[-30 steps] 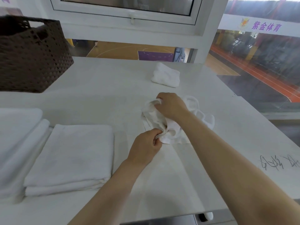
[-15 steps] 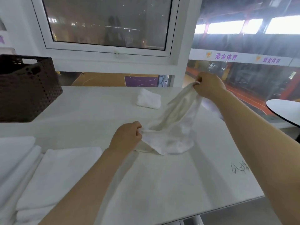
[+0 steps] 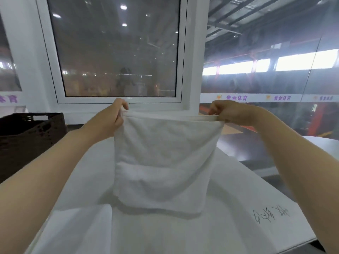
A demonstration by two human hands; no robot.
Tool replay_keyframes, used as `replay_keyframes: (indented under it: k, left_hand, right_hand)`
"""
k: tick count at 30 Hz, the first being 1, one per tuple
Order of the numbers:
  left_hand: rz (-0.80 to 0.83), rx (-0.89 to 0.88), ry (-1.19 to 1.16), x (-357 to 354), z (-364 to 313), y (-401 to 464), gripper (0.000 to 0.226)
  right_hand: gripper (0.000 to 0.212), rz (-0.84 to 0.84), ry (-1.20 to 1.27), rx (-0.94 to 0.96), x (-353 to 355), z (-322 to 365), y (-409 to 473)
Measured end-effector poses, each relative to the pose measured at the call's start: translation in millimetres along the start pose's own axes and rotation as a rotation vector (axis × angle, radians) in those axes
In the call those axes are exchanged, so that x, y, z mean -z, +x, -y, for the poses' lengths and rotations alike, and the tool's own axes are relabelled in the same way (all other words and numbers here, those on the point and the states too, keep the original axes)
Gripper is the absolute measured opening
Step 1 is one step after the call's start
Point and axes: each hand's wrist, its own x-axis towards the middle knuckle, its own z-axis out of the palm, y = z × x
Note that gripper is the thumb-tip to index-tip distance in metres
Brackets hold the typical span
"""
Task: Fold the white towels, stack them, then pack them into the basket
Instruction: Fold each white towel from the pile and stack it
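A small white towel point(image 3: 165, 162) hangs spread out in front of me above the white table point(image 3: 238, 208). My left hand point(image 3: 111, 118) pinches its top left corner and my right hand point(image 3: 227, 112) pinches its top right corner, stretching the top edge flat. The towel's lower edge hangs just above or on the tabletop; I cannot tell which. A dark brown woven basket point(image 3: 31, 136) stands at the far left of the table. Part of a folded white towel point(image 3: 78, 230) shows at the bottom left, under my left forearm.
A white-framed window point(image 3: 117, 52) rises right behind the table. Handwritten marks point(image 3: 269, 215) lie on the tabletop near its right edge. The table's right edge drops off toward a dark floor.
Both hands have lifted the crumpled towel off the table and drawn apart, so it now hangs open and flat. My view has tilted upward; the second loose towel is out of sight.
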Motion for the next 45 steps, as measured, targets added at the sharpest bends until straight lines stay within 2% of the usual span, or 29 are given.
replay_keyframes:
  k: [2, 6, 8, 10, 11, 13, 14, 17, 18, 20, 21, 23, 24, 26, 27, 31, 33, 35, 38, 41, 45]
  left_hand:
    - [0.077, -0.078, -0.003, 16, -3, 0, 0.039]
    - [0.200, -0.094, 0.037, 35, 3, -2, 0.036]
    - [0.139, -0.079, 0.014, 37, 5, -2, 0.035]
    - [0.047, -0.051, 0.035, 39, 5, -2, 0.033]
    - [0.056, -0.041, 0.079, 41, 6, -2, 0.033]
    - [0.151, -0.032, 0.194, 43, 13, -2, 0.033]
    - [0.153, -0.013, 0.214, 45, 18, -1, 0.031]
    - [0.065, 0.043, 0.226, 50, 26, -1, 0.020]
    - [0.088, 0.046, 0.259, 49, 27, -3, 0.019]
    - [0.152, 0.047, 0.312, 43, 30, -4, 0.020]
    - [0.142, 0.049, 0.317, 42, 32, -3, 0.021]
    - [0.091, 0.058, 0.304, 43, 36, -3, 0.022]
    - [0.073, 0.061, 0.301, 43, 38, -4, 0.023]
    - [0.093, 0.066, 0.309, 42, 41, -6, 0.021]
    - [0.111, 0.072, 0.311, 42, 41, -6, 0.020]
    - [0.062, 0.100, 0.289, 40, 48, -4, 0.019]
    - [0.045, 0.117, 0.266, 37, 48, -3, 0.019]
    - [0.016, 0.156, 0.176, 36, 44, -4, 0.020]
    - [-0.002, 0.213, -0.149, 35, 33, -11, 0.022]
    - [-0.009, 0.285, -0.415, 33, 26, -20, 0.016]
    - [-0.050, 0.351, -0.536, 29, 25, -26, 0.036]
  right_hand:
    - [0.038, 0.012, -0.086, 0.083, -1, -1, 4]
    - [0.036, 0.047, -0.481, 0.224, -10, 2, 10]
    - [0.037, 0.016, -0.604, 0.261, -11, 5, 7]
    - [0.028, -0.016, -0.825, 0.310, -16, 6, 3]
    - [0.024, -0.017, -0.963, 0.335, -20, 9, 0]
    - [0.037, 0.044, -1.130, 0.389, -31, 10, -6]
    - [0.042, 0.045, -1.093, 0.421, -33, 6, -5]
    - [0.042, -0.189, -0.860, 0.545, -35, 0, -3]
    - [0.044, -0.179, -0.850, 0.538, -35, 1, -1]
    - [0.044, -0.017, -0.900, 0.438, -41, 5, 0]
    - [0.043, -0.024, -0.845, 0.420, -42, 4, 2]
    - [0.045, -0.184, -0.558, 0.404, -38, 3, 10]
    - [0.046, -0.192, -0.464, 0.377, -36, 4, 13]
    - [0.046, -0.067, -0.442, 0.308, -35, 5, 15]
    - [0.049, -0.062, -0.441, 0.290, -36, 5, 16]
    - [0.062, -0.167, -0.345, 0.262, -32, 4, 19]
    - [0.049, -0.157, -0.229, 0.266, -33, 6, 18]
    - [0.030, -0.177, -0.048, 0.292, -35, 11, 15]
    - [0.017, -0.187, 0.153, 0.295, -33, 16, 11]
    - [0.013, -0.158, 0.275, 0.276, -28, 18, 6]
    - [0.011, -0.107, 0.385, 0.254, -24, 15, -2]
